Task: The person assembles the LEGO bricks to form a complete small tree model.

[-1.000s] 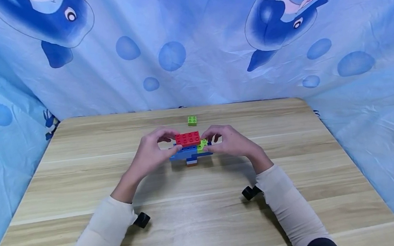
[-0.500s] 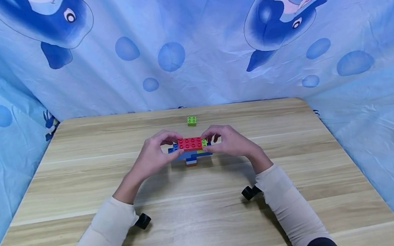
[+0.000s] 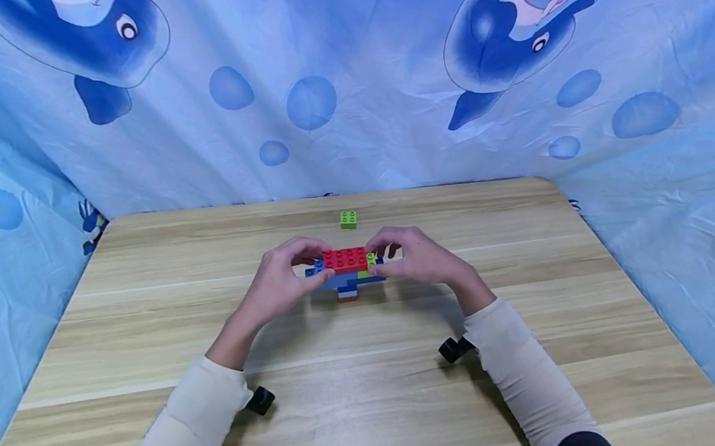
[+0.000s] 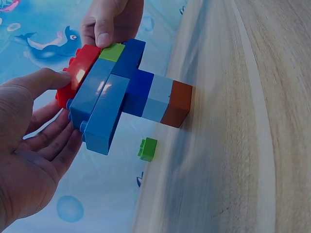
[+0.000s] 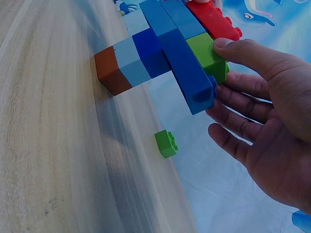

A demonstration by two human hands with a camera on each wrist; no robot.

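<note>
A stacked toy brick build stands upright on the table, with a brown brick (image 4: 179, 104) at the bottom, then a light blue brick (image 4: 158, 98) and a dark blue brick (image 4: 138, 92). Wider blue bricks (image 4: 104, 116) spread across above these. On top lies a red eight-stud brick (image 3: 345, 259), pinched between the thumb and fingers of my left hand (image 3: 284, 280). My right hand (image 3: 420, 256) pinches the lime green brick (image 5: 207, 54) at the right end of the build, thumb on its near side. Its index finger is partly hidden behind the bricks in the right wrist view.
A loose lime green brick (image 3: 348, 220) lies behind the build, near the far edge of the wooden table (image 3: 366, 400). Beyond that edge hangs a blue curtain (image 3: 387, 137) printed with dolphins. Both forearms lean in from the near side.
My left hand has brought the red brick down and slightly right, onto the top of the build, where it now lies level. The right hand has stayed in place, and the last half second shows little motion.
</note>
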